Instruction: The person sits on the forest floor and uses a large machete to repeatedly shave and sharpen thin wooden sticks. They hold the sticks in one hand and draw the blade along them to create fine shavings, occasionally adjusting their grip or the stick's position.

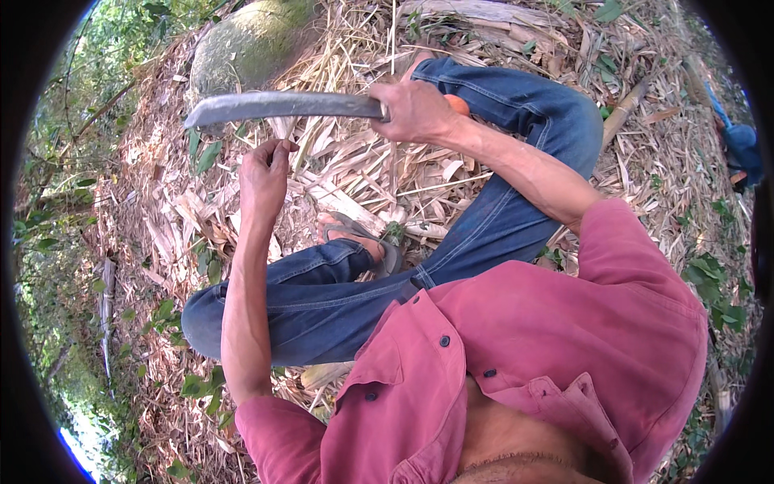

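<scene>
My right hand (418,110) is wrapped round the handle of a machete (282,104). Its long grey blade points left, roughly level, and widens toward a slanted tip. A rounded orange piece (457,105) shows behind the hand, perhaps the handle's end. Just below the blade, apart from it, my left hand (264,179) is closed, with thumb and fingertips pinched together. What lies between those fingertips, if anything, is too small to make out. Dry strips and shavings (419,173) cover the ground beneath both hands.
A large mossy rock (246,48) stands beyond the blade. My bent legs in blue jeans (492,218) and a sandalled foot (367,242) frame the work area. Green plants (64,234) grow along the left. A blue item (742,149) lies at the far right.
</scene>
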Demonstrator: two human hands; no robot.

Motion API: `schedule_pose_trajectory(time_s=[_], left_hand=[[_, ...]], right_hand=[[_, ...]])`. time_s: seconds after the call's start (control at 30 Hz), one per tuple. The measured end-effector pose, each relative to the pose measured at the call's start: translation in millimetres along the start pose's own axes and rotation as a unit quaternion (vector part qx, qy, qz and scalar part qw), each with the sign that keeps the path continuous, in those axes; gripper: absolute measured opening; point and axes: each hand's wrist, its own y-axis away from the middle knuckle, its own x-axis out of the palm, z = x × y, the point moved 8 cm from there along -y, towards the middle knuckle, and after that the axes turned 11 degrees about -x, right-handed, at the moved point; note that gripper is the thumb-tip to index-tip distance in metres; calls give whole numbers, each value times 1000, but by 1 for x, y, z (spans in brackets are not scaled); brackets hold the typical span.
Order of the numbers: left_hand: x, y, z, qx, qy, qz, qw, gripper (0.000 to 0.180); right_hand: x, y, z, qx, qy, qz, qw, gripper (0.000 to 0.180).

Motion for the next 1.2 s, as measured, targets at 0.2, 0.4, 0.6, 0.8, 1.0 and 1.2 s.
schedule_pose_trajectory(time_s=[0.2,0.4,0.6,0.8,1.0,1.2], left_hand=[[3,2,-5,-26,5,-2,1000,29],[-2,8,-18,8,9,-35,999,30],[-2,9,-8,16,36,-15,999,27],[-11,26,-16,22,51,-28,998,24],[-18,25,-17,28,98,-8,995,25],[-14,18,-16,25,49,-34,998,24]], right_hand=[[6,0,17,-33,-2,-5,999,24],[9,-1,14,-20,31,1,999,27],[6,-3,-2,-12,32,-30,999,26],[-17,-10,-56,86,62,-37,994,21],[-39,-6,-97,143,35,-87,985,28],[-32,0,-53,92,-12,-77,993,25]])
